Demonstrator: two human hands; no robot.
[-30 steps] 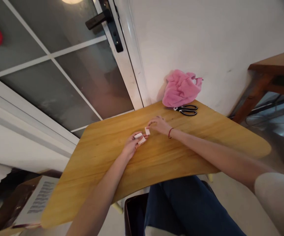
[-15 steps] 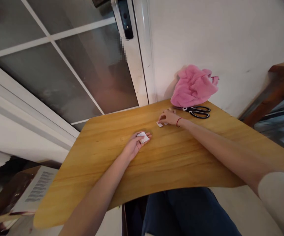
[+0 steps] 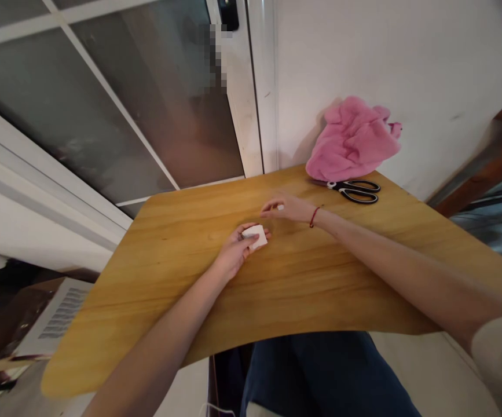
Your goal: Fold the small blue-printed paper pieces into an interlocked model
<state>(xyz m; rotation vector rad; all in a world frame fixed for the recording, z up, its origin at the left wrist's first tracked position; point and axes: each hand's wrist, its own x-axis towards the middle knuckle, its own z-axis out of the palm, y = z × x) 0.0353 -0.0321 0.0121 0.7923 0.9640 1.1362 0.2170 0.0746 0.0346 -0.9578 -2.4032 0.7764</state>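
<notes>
Above the wooden table (image 3: 181, 255), my left hand (image 3: 231, 255) is closed around a small white square piece (image 3: 257, 236), perhaps paper or card. The thumb presses on its top and the fingertips show past its far side. To its right and a little farther off is my right hand (image 3: 292, 207), its fingers reaching left toward the white piece and smeared by motion. A tiny white bit (image 3: 281, 207) shows among those fingers. Whether they hold it, or it lies beyond them, I cannot tell.
Black-handled scissors (image 3: 357, 191) lie at the table's back right, blades partly under a bunched pink cloth (image 3: 355, 142) against the wall. A framed glass door (image 3: 146, 87) stands behind the table. At the lower left is a box (image 3: 55, 318) with a printed sheet.
My right hand has lifted away from the white bits near the scissors and moved left toward my left hand. The white piece in my left hand shows more fully. The view has shifted slightly.
</notes>
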